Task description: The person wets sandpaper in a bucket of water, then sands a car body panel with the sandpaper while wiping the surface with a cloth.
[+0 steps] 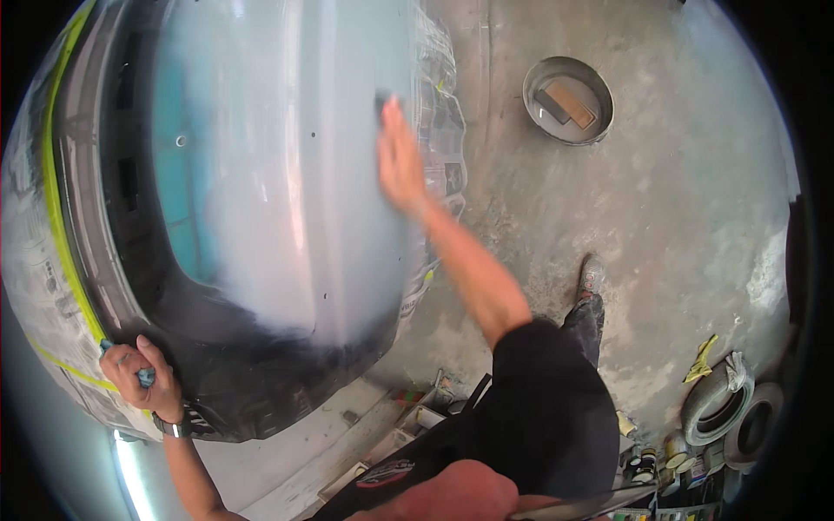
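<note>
A large curved vehicle panel [347, 200] fills the left half of the head view, with hazy pale grey in the middle, black at its border and a turquoise patch [187, 217]. My right hand [401, 169] presses on its right part, fingers stretched together, slightly blurred. A dark flat pad [380, 102] shows at its fingertips; the rest of the pad is hidden under the hand. At the panel's lower left corner, my left hand [143, 382] is closed round a crumpled blue-green cloth [146, 377], with a dark watch on the wrist.
Printed masking paper [443, 139] and yellow-green tape [56, 174] edge the panel. On the concrete floor stands a round basin [569, 65] holding two blocks. Tyres [717, 404], a yellow glove-like cloth [701, 358] and several cans [678, 450] lie at lower right. A lit tube lamp [132, 476] glows at lower left.
</note>
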Demonstrator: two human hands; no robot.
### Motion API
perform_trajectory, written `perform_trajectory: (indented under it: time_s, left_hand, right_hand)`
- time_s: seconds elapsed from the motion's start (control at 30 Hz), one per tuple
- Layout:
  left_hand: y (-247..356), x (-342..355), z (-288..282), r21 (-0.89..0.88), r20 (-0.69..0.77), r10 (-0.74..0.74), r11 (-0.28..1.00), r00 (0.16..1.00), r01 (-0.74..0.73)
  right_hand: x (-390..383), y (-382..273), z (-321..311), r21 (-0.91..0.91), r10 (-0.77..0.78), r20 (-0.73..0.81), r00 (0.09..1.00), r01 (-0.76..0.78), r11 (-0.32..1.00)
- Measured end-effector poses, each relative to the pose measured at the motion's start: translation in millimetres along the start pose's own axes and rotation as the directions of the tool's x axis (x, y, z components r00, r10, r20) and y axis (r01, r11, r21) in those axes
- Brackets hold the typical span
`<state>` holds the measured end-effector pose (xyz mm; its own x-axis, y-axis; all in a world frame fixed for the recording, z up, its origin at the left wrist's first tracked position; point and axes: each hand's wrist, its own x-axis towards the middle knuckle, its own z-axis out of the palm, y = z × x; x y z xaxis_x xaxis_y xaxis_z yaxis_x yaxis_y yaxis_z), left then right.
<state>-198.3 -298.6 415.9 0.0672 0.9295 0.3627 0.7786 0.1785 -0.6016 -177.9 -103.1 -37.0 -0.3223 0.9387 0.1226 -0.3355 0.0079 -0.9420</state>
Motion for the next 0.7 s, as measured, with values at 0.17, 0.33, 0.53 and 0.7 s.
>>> perform_trajectory:
  time_s: [0.17, 0.33, 0.53, 0.7]
  left_hand:
    - [4.8, 4.4, 1.2, -0.011, 0.021, 0.034, 0.999, 0.999, -0.033]
    - [2.8, -2.6, 9.5, -0.072, -0.016, -0.037, 0.997, 0.999, 0.036]
    - [1.5, 1.5, 1.0, 0.018, 0.023, 0.032, 0.999, 0.999, -0.032]
    - [4.0, 4.9, 0.4, -0.009, 0.018, 0.021, 1.000, 1.000, -0.021]
  right_hand:
    - [-145.0, -22.3, -4.5, -0.087, -0.117, 0.170, 0.978, 0.134, 0.987]
    - [79.7, 17.0, -48.7, -0.074, -0.062, -0.024, 0.998, 0.060, 0.995]
    - [-73.0, -37.9, 4.1, -0.023, -0.088, 0.075, 0.993, 0.090, 0.996]
    - [-59.8, -14.9, -27.2, -0.140, -0.061, 0.149, 0.987, 0.082, 0.987]
